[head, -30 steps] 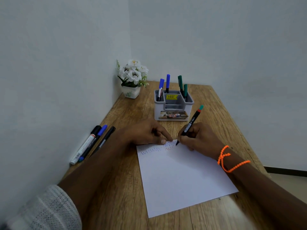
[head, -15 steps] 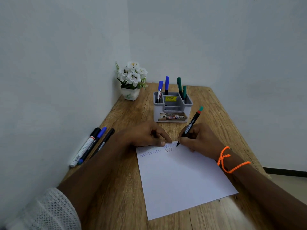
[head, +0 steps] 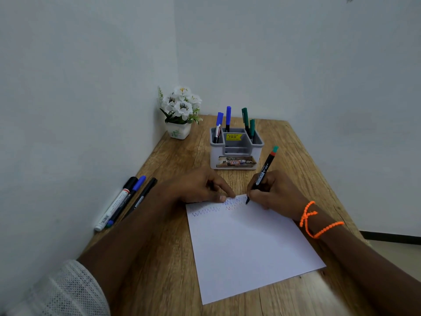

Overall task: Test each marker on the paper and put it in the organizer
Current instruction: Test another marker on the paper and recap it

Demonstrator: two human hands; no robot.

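The right hand (head: 275, 192) pinches a black-barrelled marker (head: 262, 176) in a writing grip, its tip touching the far edge of the white paper (head: 248, 242) beside several zigzag test lines (head: 234, 201). The left hand (head: 200, 185) rests on the paper's far left corner, fingers lightly curved and holding nothing, its fingertips (head: 224, 198) pressing the sheet flat. This looks like the testing step for this marker. The next move probably calls for lifting the tip, capping it if its cap is off, and standing it in the grey organizer (head: 235, 156) just beyond the hands, where two blue markers (head: 223, 120) and two green markers (head: 248, 123) stand already. Three more markers (head: 123, 202) lie by the wall on the wooden table (head: 173, 258), untested by the look of it.
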